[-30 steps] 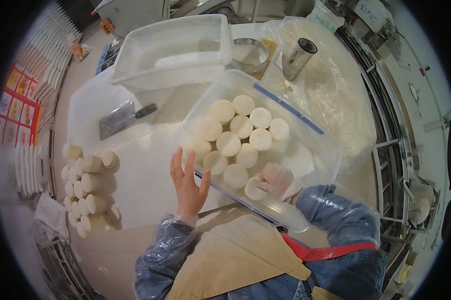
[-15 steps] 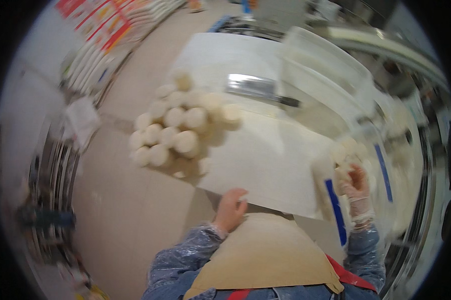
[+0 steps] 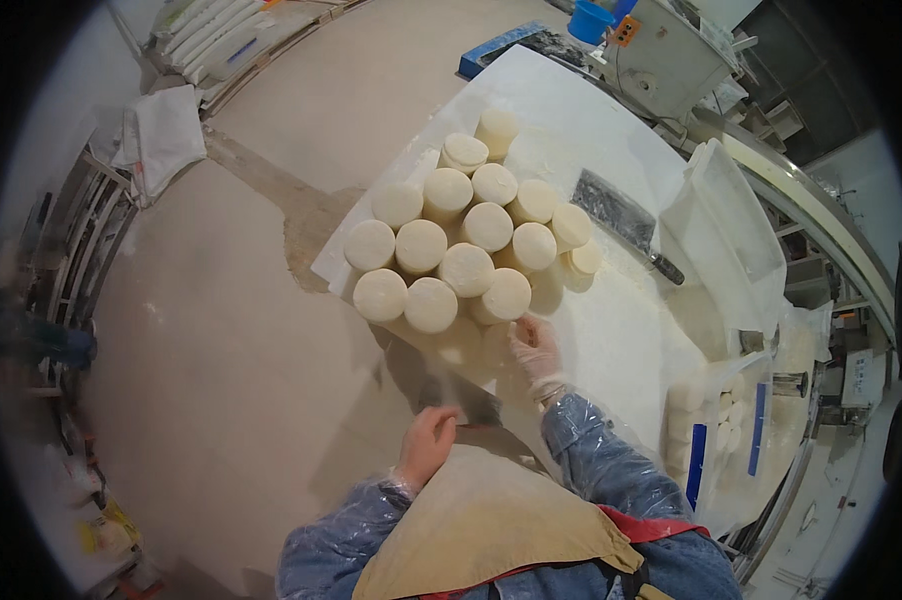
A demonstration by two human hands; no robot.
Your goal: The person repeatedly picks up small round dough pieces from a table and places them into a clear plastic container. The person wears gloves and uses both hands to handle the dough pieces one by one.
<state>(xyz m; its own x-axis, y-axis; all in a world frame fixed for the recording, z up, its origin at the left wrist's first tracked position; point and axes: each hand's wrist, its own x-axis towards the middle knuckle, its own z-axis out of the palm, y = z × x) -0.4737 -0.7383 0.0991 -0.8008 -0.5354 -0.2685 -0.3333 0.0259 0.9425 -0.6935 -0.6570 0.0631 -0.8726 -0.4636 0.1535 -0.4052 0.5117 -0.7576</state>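
Note:
Several stacks of round, pale dough wrappers [image 3: 468, 270] stand close together on the white board [image 3: 611, 350]. Just in front of the nearest right-hand stack is my right hand [image 3: 537, 350], in a clear glove. Its fingers are drawn together, low by the board; what they hold, if anything, I cannot make out. My left hand [image 3: 428, 441] is at the board's near edge, closer to my apron [image 3: 481, 525]. Its fingers are curled closed, and their contents are hidden.
A broad cleaver [image 3: 616, 212] lies right of the stacks, beside a translucent tub [image 3: 723, 240]. At the right, a clear container with blue strips [image 3: 696, 465] holds more white rounds. Tiled floor [image 3: 201, 400] lies to the left, a blue pail [image 3: 590, 22] at the back.
My right hand has moved left, from the clear container to the front of the stacks. My left hand has shifted slightly left and down. The view has turned, putting the stacks nearer the middle.

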